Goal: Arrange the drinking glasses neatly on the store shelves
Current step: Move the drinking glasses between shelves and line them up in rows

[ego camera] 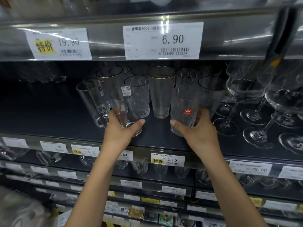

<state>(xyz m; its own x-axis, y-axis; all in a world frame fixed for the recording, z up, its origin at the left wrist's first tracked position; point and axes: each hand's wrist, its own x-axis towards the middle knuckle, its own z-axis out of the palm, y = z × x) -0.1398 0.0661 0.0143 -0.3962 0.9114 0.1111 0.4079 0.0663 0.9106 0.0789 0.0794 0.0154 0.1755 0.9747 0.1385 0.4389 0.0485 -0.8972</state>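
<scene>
I see the left hand [121,128] closed around the lower part of a plain clear glass tumbler with a small white label [122,102]. The thumb lies across the front and the other fingers curl behind, visible only dimly through the glass. This tumbler leans to the left, and I cannot tell whether its base touches the dark shelf [49,108] or is a little above it. The right hand [198,130] has the same kind of grip on a clear textured glass tumbler with a red sticker [185,102], thumb in front and fingers wrapped behind; its base is partly hidden by the hand. Both tumblers are at the front of the shelf, apart from each other, and between them, further back, stands a tall clear glass with a thin gold rim [161,92]. Behind the left tumbler is another textured clear glass [139,97], and to its left two plain tall glasses [91,105] lean over. More glasses stand at the back in shadow, and I cannot count them. At the right are stemmed wine glasses [246,89], some cut off by the edge of the view. Above hang a white price tag reading 6.90 [162,40] and one reading 19.90 [58,44], the second blurred. The shelves below hold glasses too, but they are too blurred to describe.
</scene>
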